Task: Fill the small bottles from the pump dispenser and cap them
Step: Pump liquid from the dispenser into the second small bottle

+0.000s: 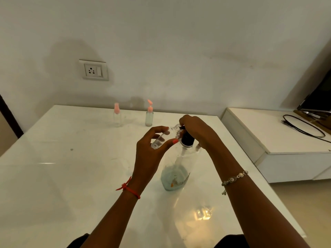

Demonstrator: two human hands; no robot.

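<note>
A large clear pump dispenser (176, 171) with a black pump head (187, 139) stands mid-table, a little bluish liquid at its bottom. My left hand (152, 149) holds a small clear uncapped bottle (165, 136), tilted with its open neck against the black spout. My right hand (197, 131) rests on top of the pump head and covers it. Two more small bottles stand at the table's far edge: one with a pink spray cap (117, 114), one with a pink pump cap (149, 115).
The white glossy table (71, 167) meets the wall, which carries a socket (94, 70). To the right stands a lower white cabinet (286, 140) with a black cable (302, 126) and a dark screen (318, 97).
</note>
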